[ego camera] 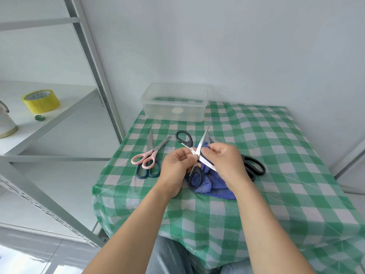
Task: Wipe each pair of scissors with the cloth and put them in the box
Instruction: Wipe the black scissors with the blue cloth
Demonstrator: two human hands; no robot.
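Green checked table [266, 147] against a pale wall, metal shelf [59, 115] on the left. Clear box [173, 113] at the far edge. Blue cloth [215, 184] bunched mid-table under the hands. Left hand [175, 167] curled, gripping black-handled scissors [192, 150] at the pivot, blades spread. Right hand [225, 159] pinches cloth against one blade. Pink scissors [150, 157] lie over teal scissors [148, 172] on the left, another black pair [253, 167] on the right.

One wide-angle view, worn on the head, looks forward and down. The worktop [266, 155] lies close beneath it.
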